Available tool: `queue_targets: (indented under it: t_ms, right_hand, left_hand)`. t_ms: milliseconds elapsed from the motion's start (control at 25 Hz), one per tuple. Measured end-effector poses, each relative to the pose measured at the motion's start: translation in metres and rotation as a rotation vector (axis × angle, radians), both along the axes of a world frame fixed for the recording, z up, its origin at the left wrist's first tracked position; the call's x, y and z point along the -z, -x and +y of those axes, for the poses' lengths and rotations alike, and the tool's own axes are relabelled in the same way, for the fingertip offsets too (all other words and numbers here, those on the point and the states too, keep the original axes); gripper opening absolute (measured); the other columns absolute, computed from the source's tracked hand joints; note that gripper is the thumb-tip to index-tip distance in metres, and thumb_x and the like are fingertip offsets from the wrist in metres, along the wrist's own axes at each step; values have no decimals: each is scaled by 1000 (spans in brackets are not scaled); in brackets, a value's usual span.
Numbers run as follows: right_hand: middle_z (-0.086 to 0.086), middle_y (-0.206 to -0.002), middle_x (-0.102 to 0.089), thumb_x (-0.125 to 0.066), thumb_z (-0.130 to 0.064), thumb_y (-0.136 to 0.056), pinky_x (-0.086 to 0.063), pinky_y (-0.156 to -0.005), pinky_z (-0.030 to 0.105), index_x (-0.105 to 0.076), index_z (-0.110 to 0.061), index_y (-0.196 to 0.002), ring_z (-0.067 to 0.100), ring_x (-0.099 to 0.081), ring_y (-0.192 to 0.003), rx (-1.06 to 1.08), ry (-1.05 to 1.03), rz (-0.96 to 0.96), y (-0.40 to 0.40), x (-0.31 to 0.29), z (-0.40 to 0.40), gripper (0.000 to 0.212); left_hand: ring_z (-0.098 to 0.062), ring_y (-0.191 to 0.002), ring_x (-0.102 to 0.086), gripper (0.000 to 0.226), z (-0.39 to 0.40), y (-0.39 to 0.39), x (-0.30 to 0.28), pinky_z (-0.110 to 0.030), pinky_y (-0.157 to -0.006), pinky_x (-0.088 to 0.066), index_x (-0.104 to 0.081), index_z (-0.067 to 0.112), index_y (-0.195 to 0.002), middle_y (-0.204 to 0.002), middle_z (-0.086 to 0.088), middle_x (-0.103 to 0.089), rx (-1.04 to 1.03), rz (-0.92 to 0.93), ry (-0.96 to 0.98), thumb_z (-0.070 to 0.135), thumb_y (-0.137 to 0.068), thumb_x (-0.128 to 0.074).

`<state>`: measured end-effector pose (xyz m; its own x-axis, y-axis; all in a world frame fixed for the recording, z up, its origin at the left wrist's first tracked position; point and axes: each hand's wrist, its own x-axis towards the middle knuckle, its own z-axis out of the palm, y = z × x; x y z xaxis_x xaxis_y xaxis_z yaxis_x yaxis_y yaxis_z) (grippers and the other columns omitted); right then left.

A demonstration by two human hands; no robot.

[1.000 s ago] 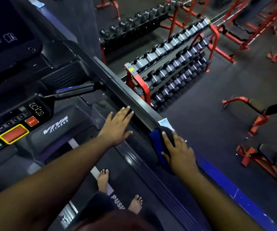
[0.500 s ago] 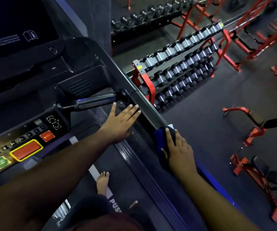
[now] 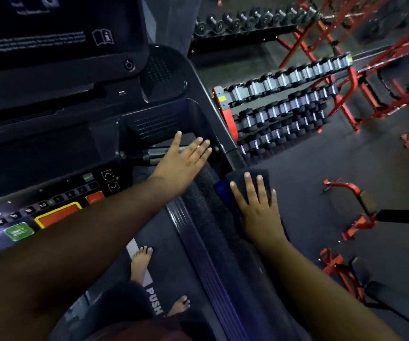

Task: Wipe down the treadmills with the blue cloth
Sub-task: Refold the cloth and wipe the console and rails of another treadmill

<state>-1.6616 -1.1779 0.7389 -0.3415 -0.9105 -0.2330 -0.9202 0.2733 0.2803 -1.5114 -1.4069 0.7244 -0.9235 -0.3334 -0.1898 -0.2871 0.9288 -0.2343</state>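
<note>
Here, right hand (image 3: 260,207) spread flat, hiding most of blue cloth (image 3: 223,190), left hand (image 3: 183,161) spread, partly covering handlebar (image 3: 154,153).

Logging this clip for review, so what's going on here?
A person stands barefoot on a dark treadmill in a gym. Their right hand presses a dark blue cloth flat onto the treadmill's right side rail, wiping it. Their left hand lies open, fingers straight, over the short metal handlebar near the console. A red dumbbell rack stands beyond.

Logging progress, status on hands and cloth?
Right hand flat on blue cloth, pressing it on side rail. Left hand open by handlebar. Nothing blocking.
</note>
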Motion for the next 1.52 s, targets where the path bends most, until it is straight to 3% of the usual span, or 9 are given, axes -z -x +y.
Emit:
queue_targets:
  t_ms: [240,400,480,720,920,1120,1320,1400,1520]
  right_hand:
    - [13,-163,26,-50,-47,-95,-4,-108,79,-2,-11,-158,39,28,-147,-245,-278,318,-11,15,-88,88]
    - [-1,-168,7,-60,-38,-89,-15,-112,71,-20,-23,-158,32,9,-153,-148,-136,101,-6,-6,-13,81]
    - [-5,-166,15,-60,-37,-88,-19,-114,69,-9,-33,-159,32,12,-153,-31,-105,-19,-6,-13,1,87]
    - [-2,-168,6,-56,-36,-91,-52,-95,53,-2,-41,-157,32,-4,-154,59,112,-315,14,-13,-99,86]
    - [2,-168,7,-69,-36,-84,-36,-108,64,-4,-35,-158,39,-4,-153,18,-4,-60,-3,-6,12,99]
    - [3,-164,25,-65,-43,-86,-11,-109,78,-4,-22,-159,42,16,-150,-105,-117,156,-9,6,-62,98]
    - [-3,-168,5,-69,-34,-84,-25,-109,71,-31,-25,-155,37,4,-153,-130,-54,105,-9,5,44,81]
    - [-5,-168,2,-71,-38,-80,-26,-109,69,-30,-28,-155,36,4,-154,-136,-55,70,-10,0,109,86]
    - [-5,-168,10,-68,-42,-83,-30,-106,73,-15,-35,-158,38,7,-153,-77,-16,-12,0,1,90,91]
  left_hand:
    - [-28,-153,11,85,-4,9,3,-67,-115,-12,19,5,-153,-163,-12,24,-94,19,-48,39,-102,-41]
    - [-30,-152,12,90,-1,9,4,-68,-114,-9,20,4,-152,-162,-13,24,-94,21,-38,41,-99,-43]
    - [-31,-152,11,91,-1,10,3,-69,-113,-9,21,5,-152,-163,-13,23,-116,15,-65,40,-98,-43]
    - [-26,-153,9,99,1,13,-7,-65,-117,-8,21,9,-153,-165,-7,18,-153,11,-160,54,-95,-46]
    - [-26,-153,11,102,0,12,-10,-69,-115,-6,21,14,-154,-165,-7,19,-149,8,-168,59,-93,-48]
    - [-26,-153,10,97,5,12,-7,-69,-115,-6,18,14,-155,-165,-8,16,-122,27,-111,59,-95,-44]
    - [-27,-153,10,94,16,10,-5,-76,-109,0,15,12,-155,-165,-11,15,-48,61,-49,53,-95,-45]
    - [-27,-153,13,96,38,14,-4,-76,-108,5,17,12,-155,-165,-10,18,-15,70,-109,53,-95,-46]
    - [-25,-152,15,99,82,22,-3,-75,-108,9,20,13,-154,-164,-9,21,-22,47,-162,52,-95,-49]
